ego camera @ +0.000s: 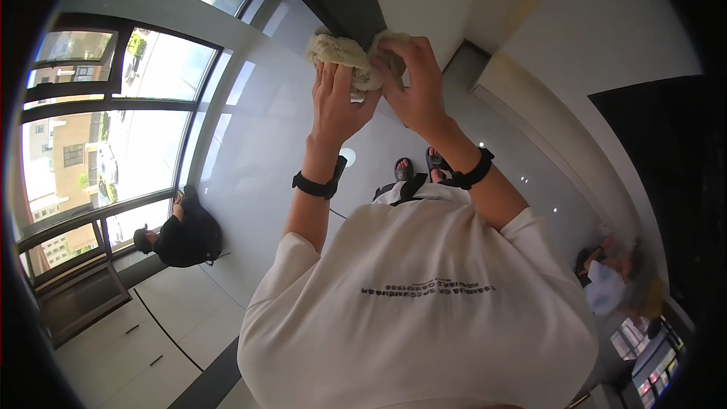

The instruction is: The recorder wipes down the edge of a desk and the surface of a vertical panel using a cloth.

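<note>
A fluffy cream cloth [339, 50] is bunched around the near edge of a dark upright panel [355, 3], with some of it on either side. My left hand [335, 99] presses its fingers onto the cloth's left part, thumb towards the middle. On the other side my right hand [417, 88] holds the cloth's right part with bent fingers. Both hands are raised in front of me and lie close together. Part of the panel's edge is hidden behind the cloth. Each wrist wears a black strap [316, 184].
Large dark-framed windows [153, 102] run along the left. Beside them is a person in black [190, 230]. White drawers [142, 343] stand at the lower left. My sandalled feet [403, 170] rest on the glossy floor [272, 142]. A blurred person [610, 284] is at the right.
</note>
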Action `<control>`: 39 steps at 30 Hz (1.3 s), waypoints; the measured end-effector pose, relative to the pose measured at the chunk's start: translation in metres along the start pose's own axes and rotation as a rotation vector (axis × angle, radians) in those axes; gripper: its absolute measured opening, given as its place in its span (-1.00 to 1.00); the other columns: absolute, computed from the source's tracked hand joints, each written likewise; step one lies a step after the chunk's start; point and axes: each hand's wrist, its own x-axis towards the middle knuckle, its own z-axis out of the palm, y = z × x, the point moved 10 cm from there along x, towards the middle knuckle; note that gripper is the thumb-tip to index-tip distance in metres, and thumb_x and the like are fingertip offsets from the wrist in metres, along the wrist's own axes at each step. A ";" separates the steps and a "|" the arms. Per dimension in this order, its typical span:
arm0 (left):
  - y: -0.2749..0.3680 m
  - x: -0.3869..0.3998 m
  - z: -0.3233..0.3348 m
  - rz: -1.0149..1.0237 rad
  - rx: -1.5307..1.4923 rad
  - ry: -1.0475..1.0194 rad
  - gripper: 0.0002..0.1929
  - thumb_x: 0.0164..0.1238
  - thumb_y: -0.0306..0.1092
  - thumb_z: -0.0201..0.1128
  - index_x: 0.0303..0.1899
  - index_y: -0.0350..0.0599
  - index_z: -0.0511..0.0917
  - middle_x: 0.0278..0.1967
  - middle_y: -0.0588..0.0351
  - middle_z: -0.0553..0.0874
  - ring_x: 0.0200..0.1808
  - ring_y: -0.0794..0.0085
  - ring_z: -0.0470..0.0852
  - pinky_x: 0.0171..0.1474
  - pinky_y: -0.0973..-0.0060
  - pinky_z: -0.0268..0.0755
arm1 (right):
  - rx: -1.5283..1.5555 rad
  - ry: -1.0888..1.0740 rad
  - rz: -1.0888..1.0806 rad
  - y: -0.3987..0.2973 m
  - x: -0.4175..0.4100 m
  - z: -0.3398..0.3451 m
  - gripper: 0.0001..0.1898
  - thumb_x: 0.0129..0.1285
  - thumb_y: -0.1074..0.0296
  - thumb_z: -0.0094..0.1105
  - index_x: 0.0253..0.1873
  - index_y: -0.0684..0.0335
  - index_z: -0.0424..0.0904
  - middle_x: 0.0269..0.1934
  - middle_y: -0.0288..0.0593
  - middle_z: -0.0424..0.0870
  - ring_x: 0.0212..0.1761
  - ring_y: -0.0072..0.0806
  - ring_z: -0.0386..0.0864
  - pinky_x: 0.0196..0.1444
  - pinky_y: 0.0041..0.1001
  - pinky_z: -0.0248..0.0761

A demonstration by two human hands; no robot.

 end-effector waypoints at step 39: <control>-0.049 -0.079 0.049 -0.314 -0.086 -0.057 -0.63 -0.01 -0.68 0.29 -0.07 -0.25 0.64 -0.14 -0.03 0.68 -0.14 0.15 0.71 -0.12 0.37 0.58 | 0.163 0.146 0.280 0.091 -0.104 0.022 -0.41 0.11 0.60 0.10 0.30 0.24 0.32 -0.03 0.02 0.38 0.03 -0.14 0.41 0.10 -0.30 0.33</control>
